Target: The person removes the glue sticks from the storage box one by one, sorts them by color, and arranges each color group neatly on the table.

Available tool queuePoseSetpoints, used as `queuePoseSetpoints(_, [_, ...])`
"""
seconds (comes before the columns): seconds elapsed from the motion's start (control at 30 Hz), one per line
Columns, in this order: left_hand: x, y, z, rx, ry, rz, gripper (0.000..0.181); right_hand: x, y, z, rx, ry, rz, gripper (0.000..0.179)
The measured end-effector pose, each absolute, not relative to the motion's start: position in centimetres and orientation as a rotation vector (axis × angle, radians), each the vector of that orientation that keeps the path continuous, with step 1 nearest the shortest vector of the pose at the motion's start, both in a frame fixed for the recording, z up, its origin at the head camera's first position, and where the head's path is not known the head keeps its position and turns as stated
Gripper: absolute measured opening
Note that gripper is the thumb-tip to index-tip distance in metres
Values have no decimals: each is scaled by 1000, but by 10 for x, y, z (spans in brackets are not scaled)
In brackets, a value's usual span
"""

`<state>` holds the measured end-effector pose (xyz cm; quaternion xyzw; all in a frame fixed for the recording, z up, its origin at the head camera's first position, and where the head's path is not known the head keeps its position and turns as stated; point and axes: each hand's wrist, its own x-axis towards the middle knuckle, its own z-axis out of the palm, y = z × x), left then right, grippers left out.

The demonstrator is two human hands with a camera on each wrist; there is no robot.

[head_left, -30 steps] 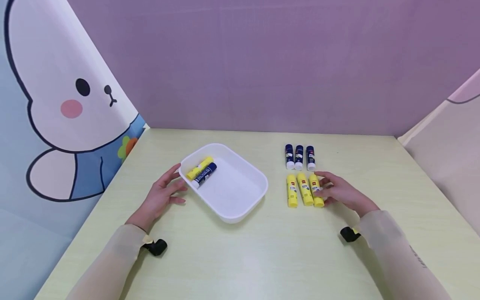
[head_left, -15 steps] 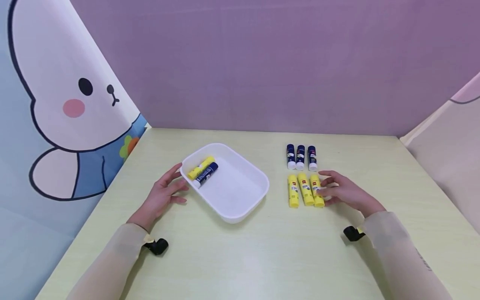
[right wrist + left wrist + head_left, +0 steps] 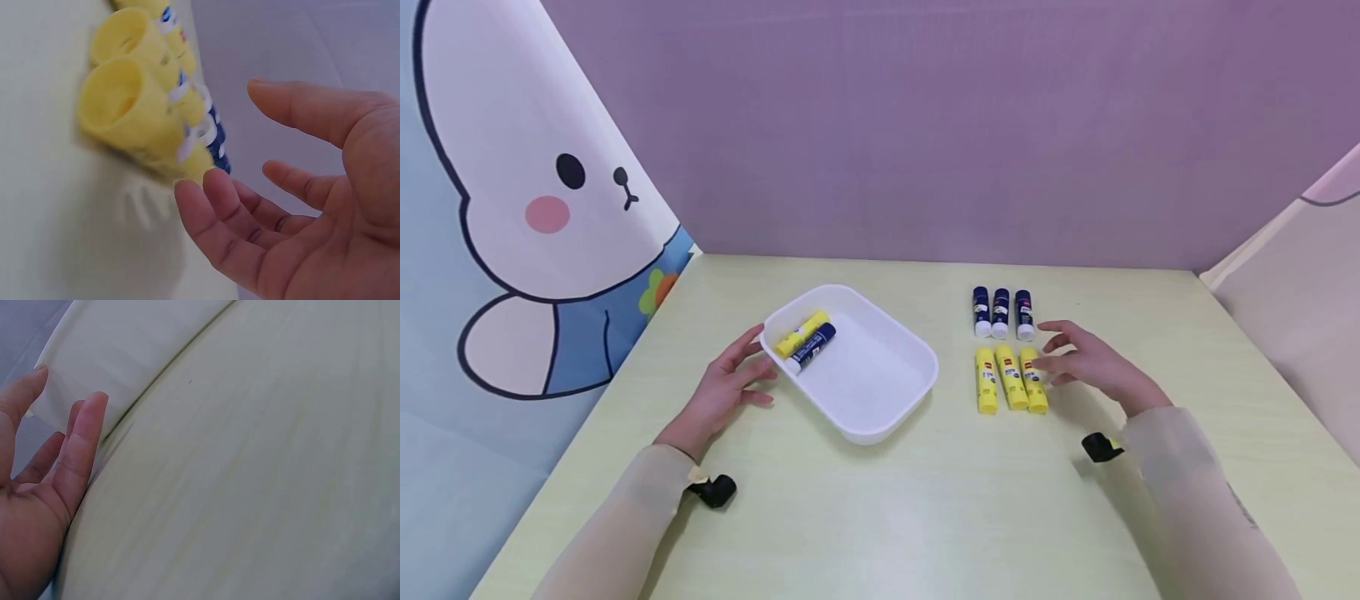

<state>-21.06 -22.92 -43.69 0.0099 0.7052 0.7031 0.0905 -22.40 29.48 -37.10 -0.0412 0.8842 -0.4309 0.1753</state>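
Note:
A white plastic tub (image 3: 880, 375) holds one yellow glue stick (image 3: 802, 334) and one dark blue glue stick (image 3: 810, 347) at its left end. My left hand (image 3: 718, 387) rests at the tub's left corner, fingers loosely extended by the wall, as the left wrist view (image 3: 56, 469) also shows. On the right, three yellow glue sticks (image 3: 1011, 379) lie side by side below three dark blue ones (image 3: 1001, 314). My right hand (image 3: 1090, 362) hovers beside the rightmost yellow stick; its fingers (image 3: 219, 194) are spread and relaxed, with nothing between them and the thumb.
All of this is on a pale wood-grain table (image 3: 910, 508). A purple backdrop (image 3: 925, 133) rises behind the far edge, and a cartoon-printed sheet (image 3: 512, 275) covers the left side. Small black devices (image 3: 715, 492) are strapped at both wrists.
My right hand has come off the rightmost yellow glue stick, moving slightly up and away. The stick stays in its row. My left hand and the tub have kept their places.

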Motion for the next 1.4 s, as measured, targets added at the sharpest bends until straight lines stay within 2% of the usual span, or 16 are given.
queuePoseSetpoints(0.33, [-214, -228, -441, 40, 2087, 2095, 65, -227, 275, -356, -137, 2538, -1236, 77])
queuePoseSetpoints(0.83, [-214, -231, -441, 50, 2085, 2101, 66, -244, 229, -343, -322, 2452, -1438, 66])
queuePoseSetpoints(1.4, [-216, -233, -440, 14, 2099, 2081, 67, -261, 173, -341, -395, 2331, -1640, 59])
